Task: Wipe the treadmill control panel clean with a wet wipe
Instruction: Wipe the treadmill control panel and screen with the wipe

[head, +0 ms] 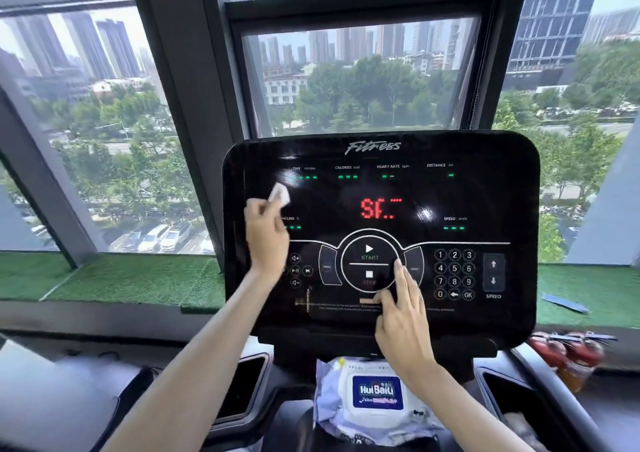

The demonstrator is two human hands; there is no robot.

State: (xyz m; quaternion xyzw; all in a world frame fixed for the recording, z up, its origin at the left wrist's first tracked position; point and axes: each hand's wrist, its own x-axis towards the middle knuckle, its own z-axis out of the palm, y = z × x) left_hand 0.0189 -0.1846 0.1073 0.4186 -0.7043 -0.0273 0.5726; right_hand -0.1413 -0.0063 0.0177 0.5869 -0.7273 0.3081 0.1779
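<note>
Pinching wipe (279,193) in L hand (266,240), I pressed it to panel (485,195) upper-left, nr TIME readout (304,173). R hand (403,316) lay flat, fingers (404,278) straight, holding nothing, beside STOP button (369,276).

Left arm (194,358): bare, stretched forward and up.
Left hand (267,243): fingers curled, pinching the wet wipe (280,195) at their tips.
Right arm (460,406): bare, reaching forward — lower than the left.
Right hand (403,320): fingers straight, close together, pointing up.
</note>
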